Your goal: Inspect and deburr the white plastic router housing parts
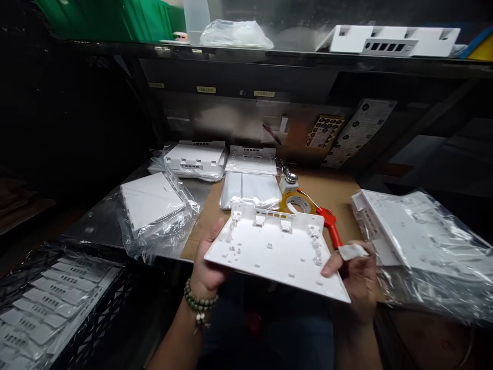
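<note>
A white plastic router housing (pixel 273 262) is held in front of me, its inner side with clips and posts facing up and its row of port cutouts at the far edge. My left hand (pixel 210 264) grips its left edge, with the fingers hidden underneath. On the right edge, my right hand (pixel 358 282) presses with the thumb on top. A folded white wipe (pixel 352 251) is tucked between that hand's fingers. Just beyond the housing lie a roll of yellow tape (pixel 302 204), a red-handled tool (pixel 331 226) and a pump-top bottle (pixel 289 181).
Bagged white housings (pixel 431 226) lie at right. More housings (pixel 196 158) stack at back left, near another on crumpled plastic (pixel 152 200). Clear plastic bags (pixel 250 190) lie mid-table. A black crate (pixel 88 329) holds bagged parts at lower left. A shelf (pixel 239 56) crosses above.
</note>
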Action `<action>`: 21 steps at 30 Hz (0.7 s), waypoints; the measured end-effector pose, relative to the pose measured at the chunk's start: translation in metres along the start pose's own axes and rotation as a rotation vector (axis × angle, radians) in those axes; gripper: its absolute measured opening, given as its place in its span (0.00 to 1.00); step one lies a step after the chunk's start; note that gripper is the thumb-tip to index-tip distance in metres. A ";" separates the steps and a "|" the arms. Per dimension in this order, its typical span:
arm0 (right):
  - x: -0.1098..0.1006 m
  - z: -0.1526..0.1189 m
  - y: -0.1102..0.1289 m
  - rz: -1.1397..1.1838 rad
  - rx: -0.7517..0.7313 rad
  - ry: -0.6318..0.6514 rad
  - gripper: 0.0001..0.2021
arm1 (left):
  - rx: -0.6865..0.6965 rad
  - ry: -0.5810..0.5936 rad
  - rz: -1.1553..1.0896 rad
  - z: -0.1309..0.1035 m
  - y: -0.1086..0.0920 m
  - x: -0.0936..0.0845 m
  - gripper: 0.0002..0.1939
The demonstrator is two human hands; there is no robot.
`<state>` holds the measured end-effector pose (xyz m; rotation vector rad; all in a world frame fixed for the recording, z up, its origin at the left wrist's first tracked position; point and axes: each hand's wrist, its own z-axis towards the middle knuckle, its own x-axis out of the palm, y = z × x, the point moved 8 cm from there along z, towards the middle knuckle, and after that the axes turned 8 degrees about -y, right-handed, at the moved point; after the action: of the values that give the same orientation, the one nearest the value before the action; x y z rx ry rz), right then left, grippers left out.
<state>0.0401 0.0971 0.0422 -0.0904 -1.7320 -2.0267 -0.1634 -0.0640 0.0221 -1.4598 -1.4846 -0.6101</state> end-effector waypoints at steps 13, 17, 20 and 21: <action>0.113 -0.062 0.053 -0.427 -0.495 0.517 0.13 | 0.335 -0.175 -0.034 -0.016 -0.011 0.042 0.32; 0.146 -0.088 0.060 -0.396 -0.585 0.637 0.11 | 0.361 -0.158 -0.027 -0.018 -0.006 0.050 0.33; 0.147 -0.091 0.058 -0.426 -0.622 0.700 0.10 | 0.435 -0.087 0.019 -0.019 -0.010 0.048 0.35; 0.146 -0.090 0.057 -0.439 -0.627 0.712 0.09 | 0.454 -0.071 0.028 -0.020 -0.012 0.047 0.35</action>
<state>-0.0448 -0.0378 0.1268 0.7737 -0.6874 -2.4172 -0.1623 -0.0598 0.0746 -1.1524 -1.5328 -0.1841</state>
